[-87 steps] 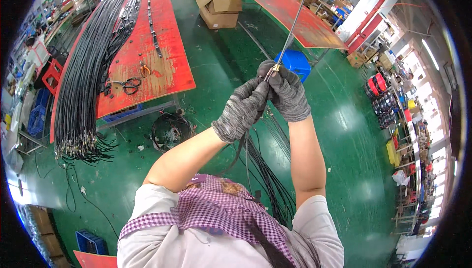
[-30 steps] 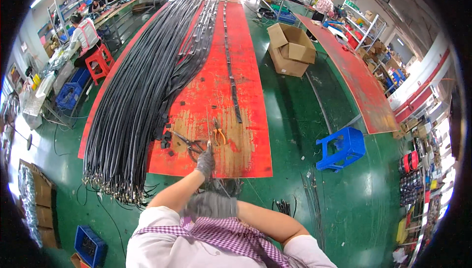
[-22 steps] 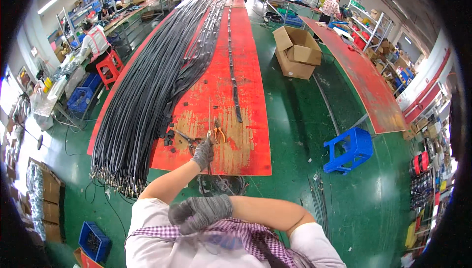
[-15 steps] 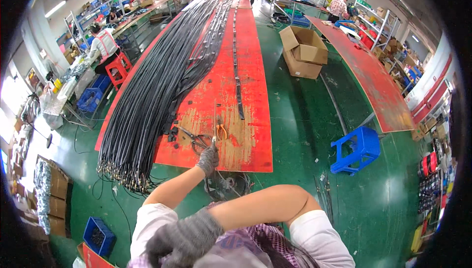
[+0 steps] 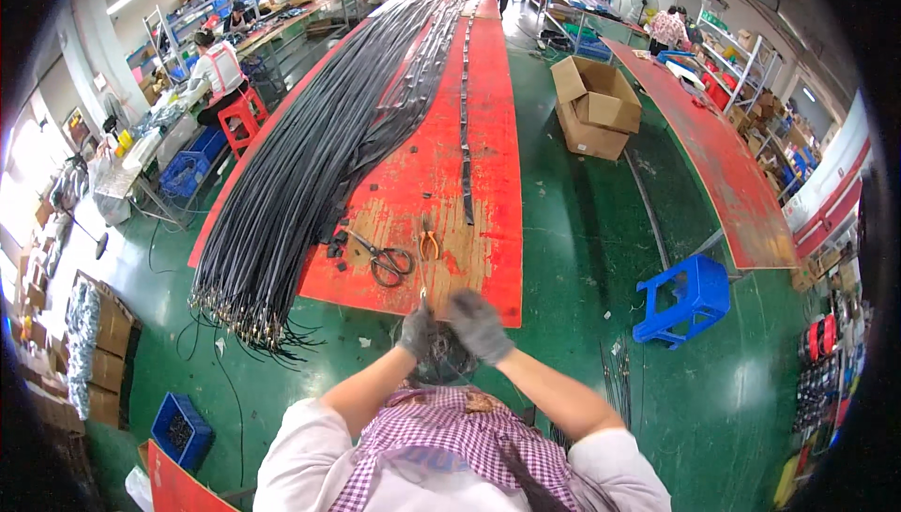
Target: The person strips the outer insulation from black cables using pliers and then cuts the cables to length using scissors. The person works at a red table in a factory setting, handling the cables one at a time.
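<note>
L hand (image 5: 418, 332), grey glove on, is closed round a thin rod-like piece (image 5: 423, 295), metallic-looking end poking up at the near edge of the red table (image 5: 494, 183). R hand (image 5: 481, 327), also gloved, is just right of it, motion-blurred; can't tell if it's open or gripping anything. Far side of the L hand: scissors (image 5: 390, 266) lying a bit left, pliers (image 5: 429, 244) w/ orange handles approx straight ahead. Big bundle of black cables (image 5: 310, 155) runs down the table's left, near ends hanging off the edge w/ metallic tips. Long dark strip (image 5: 465, 137) lies right of the bundle. Floor, right side: blue stool (image 5: 690, 298) near, cardboard box (image 5: 599, 108) farther off. Blue crate (image 5: 182, 429) near left.
</note>
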Available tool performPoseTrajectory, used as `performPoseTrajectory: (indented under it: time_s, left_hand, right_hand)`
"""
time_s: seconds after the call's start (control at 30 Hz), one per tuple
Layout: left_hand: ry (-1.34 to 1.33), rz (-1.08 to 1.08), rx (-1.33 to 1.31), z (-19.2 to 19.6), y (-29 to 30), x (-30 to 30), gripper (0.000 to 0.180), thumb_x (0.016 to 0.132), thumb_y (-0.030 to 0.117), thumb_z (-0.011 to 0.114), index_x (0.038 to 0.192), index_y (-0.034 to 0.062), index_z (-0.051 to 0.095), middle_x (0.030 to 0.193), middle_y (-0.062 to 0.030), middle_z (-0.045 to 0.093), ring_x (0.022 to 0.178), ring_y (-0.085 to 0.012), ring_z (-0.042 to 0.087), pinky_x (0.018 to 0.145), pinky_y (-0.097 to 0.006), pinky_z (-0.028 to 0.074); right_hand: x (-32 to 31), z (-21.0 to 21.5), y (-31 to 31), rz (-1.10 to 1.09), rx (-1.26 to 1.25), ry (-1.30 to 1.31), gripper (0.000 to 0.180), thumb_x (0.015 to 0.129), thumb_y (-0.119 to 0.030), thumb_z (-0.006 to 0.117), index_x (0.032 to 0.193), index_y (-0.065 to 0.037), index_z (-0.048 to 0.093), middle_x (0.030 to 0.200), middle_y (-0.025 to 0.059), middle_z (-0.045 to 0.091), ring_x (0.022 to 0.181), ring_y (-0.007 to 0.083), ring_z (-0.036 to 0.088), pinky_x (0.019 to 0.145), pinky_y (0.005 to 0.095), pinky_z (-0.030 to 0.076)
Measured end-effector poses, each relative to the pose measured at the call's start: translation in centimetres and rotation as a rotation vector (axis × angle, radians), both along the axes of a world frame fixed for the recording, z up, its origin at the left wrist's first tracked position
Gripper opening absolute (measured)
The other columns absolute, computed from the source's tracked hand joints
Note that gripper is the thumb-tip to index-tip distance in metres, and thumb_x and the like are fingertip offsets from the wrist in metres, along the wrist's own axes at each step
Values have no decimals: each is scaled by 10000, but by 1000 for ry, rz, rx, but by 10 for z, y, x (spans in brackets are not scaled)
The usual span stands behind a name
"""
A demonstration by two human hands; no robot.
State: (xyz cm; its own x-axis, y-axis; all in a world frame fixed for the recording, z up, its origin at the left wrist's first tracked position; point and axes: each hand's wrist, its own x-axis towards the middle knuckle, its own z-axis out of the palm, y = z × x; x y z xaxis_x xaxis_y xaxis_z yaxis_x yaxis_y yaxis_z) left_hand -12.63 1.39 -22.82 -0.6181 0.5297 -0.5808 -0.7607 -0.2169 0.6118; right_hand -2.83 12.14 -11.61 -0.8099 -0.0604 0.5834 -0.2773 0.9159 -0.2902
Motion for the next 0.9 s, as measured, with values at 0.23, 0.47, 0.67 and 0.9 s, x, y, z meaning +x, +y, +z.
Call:
performPoseTrajectory:
  time_s: [0.23, 0.47, 0.67, 0.9]
  left_hand:
    - [188, -70, -11, -53, -8, 32, 122, 803, 172, 414, 864, 110, 499, 675, -16, 467, 617, -136, 469, 531, -239, 395]
    - [326, -236, -148, -53, -2, 37, 198, 817, 277, 371, 901, 112, 438, 657, -17, 427, 610, -129, 371, 573, -248, 267]
    - [1835, -902, -860, -122, 24, 47, 347, 807, 170, 338, 1131, 62, 397, 889, -70, 520, 891, -176, 464, 857, -306, 303]
    - [771, -576, -349, -66, -6, 36, 378, 805, 172, 344, 1168, 71, 363, 989, -72, 505, 935, -181, 436, 864, -316, 270]
  right_hand:
    - [294, -319, 59, -861, -483, -1491, 409, 713, -360, 482, 915, -15, 567, 1024, 201, 503, 956, 329, 489, 804, 376, 395]
    - [338, -328, -8, -693, -734, -1765, 425, 700, -378, 499, 938, -33, 565, 1014, 182, 515, 933, 310, 509, 781, 381, 411]
    - [301, -381, 22, -389, -327, -1762, 415, 703, -371, 494, 935, -35, 566, 1012, 176, 518, 926, 306, 513, 773, 385, 416]
    - [220, -271, 27, -1183, -628, -1254, 374, 719, -337, 458, 931, -49, 570, 1009, 174, 518, 939, 303, 504, 777, 391, 413]
